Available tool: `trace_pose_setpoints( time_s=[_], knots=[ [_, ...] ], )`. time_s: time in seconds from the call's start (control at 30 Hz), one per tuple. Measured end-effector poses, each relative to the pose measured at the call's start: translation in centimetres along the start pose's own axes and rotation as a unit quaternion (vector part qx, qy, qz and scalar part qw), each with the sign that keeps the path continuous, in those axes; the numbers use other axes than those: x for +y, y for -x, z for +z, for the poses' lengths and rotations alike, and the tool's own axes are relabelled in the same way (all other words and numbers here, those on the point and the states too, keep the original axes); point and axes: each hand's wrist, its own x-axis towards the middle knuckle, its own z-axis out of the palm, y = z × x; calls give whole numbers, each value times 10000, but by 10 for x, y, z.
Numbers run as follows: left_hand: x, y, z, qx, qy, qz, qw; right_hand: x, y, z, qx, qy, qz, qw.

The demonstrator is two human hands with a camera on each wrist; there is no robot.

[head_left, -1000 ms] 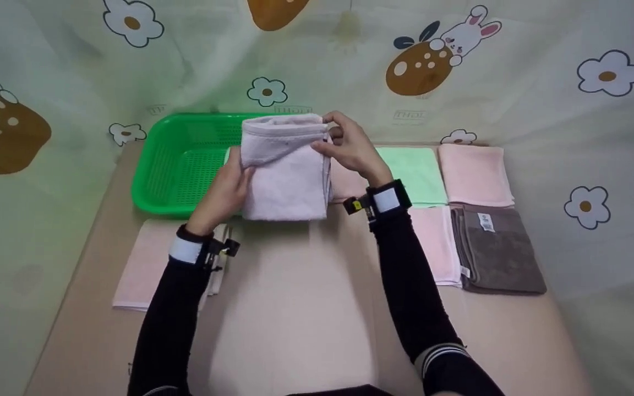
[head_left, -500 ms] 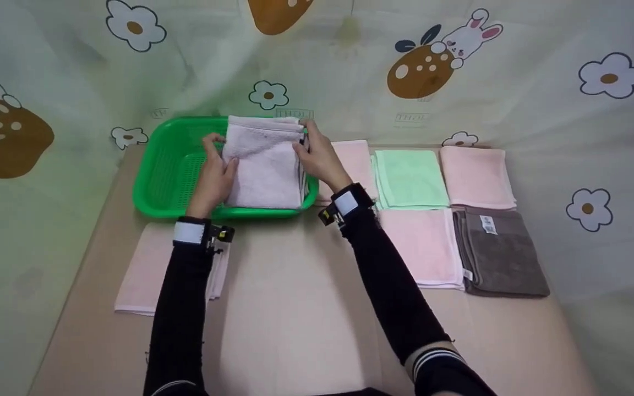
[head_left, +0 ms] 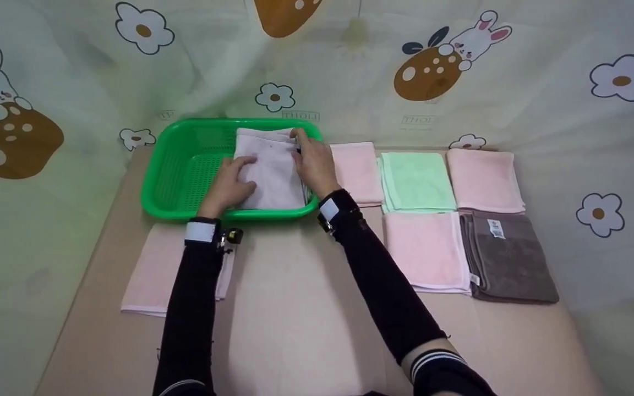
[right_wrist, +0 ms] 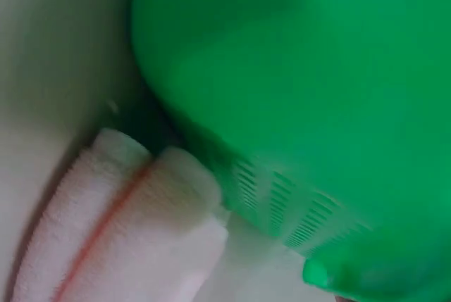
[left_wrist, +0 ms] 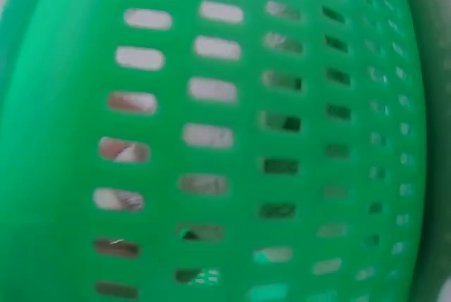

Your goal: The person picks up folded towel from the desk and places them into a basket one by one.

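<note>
A folded pale lilac towel (head_left: 270, 170) lies in the right half of the green plastic basket (head_left: 171, 206). My left hand (head_left: 228, 187) reaches over the basket's front rim, its thumb and a finger spread apart against the towel's left side; the other fingers are partly hidden. At the towel's right edge, my right hand (head_left: 317, 165) pinches the upper corner between thumb and fingers. Only the slotted basket wall (left_wrist: 232, 133) fills the left wrist view, with bits of the inside showing through. The right wrist view has the basket's outer side (right_wrist: 282, 84) and no hand.
Right of the basket lie a folded pink towel (head_left: 355, 173), a green one (head_left: 419, 181) and another pink one (head_left: 485, 180). In front of these are a pink towel (head_left: 427, 250) and a dark grey towel (head_left: 515, 256). A pink towel (head_left: 152, 269) lies under my left forearm.
Both hands have moved left and down with the lilac towel, from above the basket's right part into it. My left hand has shifted from gripping its left edge to touching its left side.
</note>
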Motion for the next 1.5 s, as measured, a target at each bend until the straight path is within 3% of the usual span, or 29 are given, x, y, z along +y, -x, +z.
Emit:
trace_pose_setpoints(
  time_s=[0.1,0.2,0.33,0.57,0.8,1.03,1.3,1.5],
  knots=[
    [-1,0,2,-533,-339,-207,9978,2,0,5,-183,526,-20,9984],
    [-3,1,3,-808,-727,-350,9935,0,1,7,-666,849,101,9941],
    [-3,0,2,-875,-1214,-549,9872,-4,2,8,-1234,1226,242,9845],
    [0,-6,3,-843,-1759,-643,9787,-5,0,12,-1180,2085,-54,9709],
    [4,-6,4,-1102,-2177,-771,9667,-4,2,15,-1468,2951,-401,9433],
    [7,-6,5,-1299,-2299,-814,9611,-3,4,14,-1639,3290,-491,9287],
    [7,-8,7,-1445,-2340,-855,9576,-2,5,14,-1509,3319,-465,9300],
    [5,-7,6,-1421,-2317,-896,9582,-2,3,16,-1170,2774,-292,9532]
  ],
)
